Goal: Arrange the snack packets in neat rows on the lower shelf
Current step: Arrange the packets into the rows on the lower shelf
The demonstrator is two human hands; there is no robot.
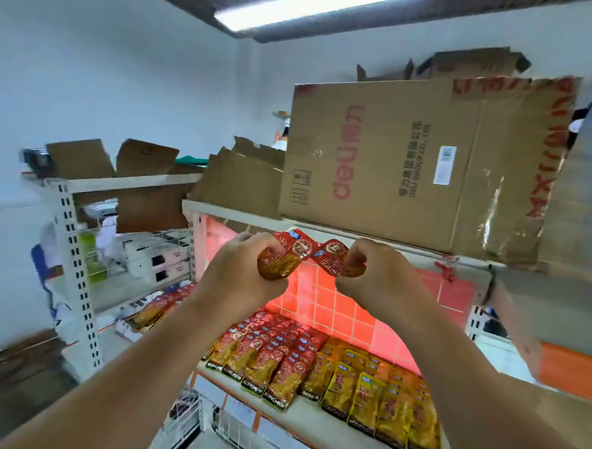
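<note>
- My left hand (pixel 248 266) is curled round a red packet (pixel 282 254), fingers and thumb wrapped over its lower half, high above the lower shelf (pixel 312 417).
- My right hand (pixel 374 283) pinches a second red packet (pixel 337 257) between thumb and fingertips, at the same height above the shelf.
- The two packets touch at their upper corners. I cannot tell whether they are joined there or only meeting.
- On the shelf, the red rows (pixel 270 353) lie overlapped toward its left end. The yellow rows (pixel 381 397) lie just beside them on the right, and both reach close to the shelf's front edge.
- As I judge it, the step in hand is to part this pair and lay each packet among the red ones below.
- If they are joined, I should pull them apart at the seam with small, even force so neither pouch tears open.
- I should bring them down one at a time, printed face up and top edge toward the back of the shelf, as the others lie.
- Each should slide under or over its neighbour with the same overlap, kept clear of the yellow rows.
- A cardboard box (pixel 394 160) sits on the level above the shelf, so I should keep my wrists low when reaching in.
</note>
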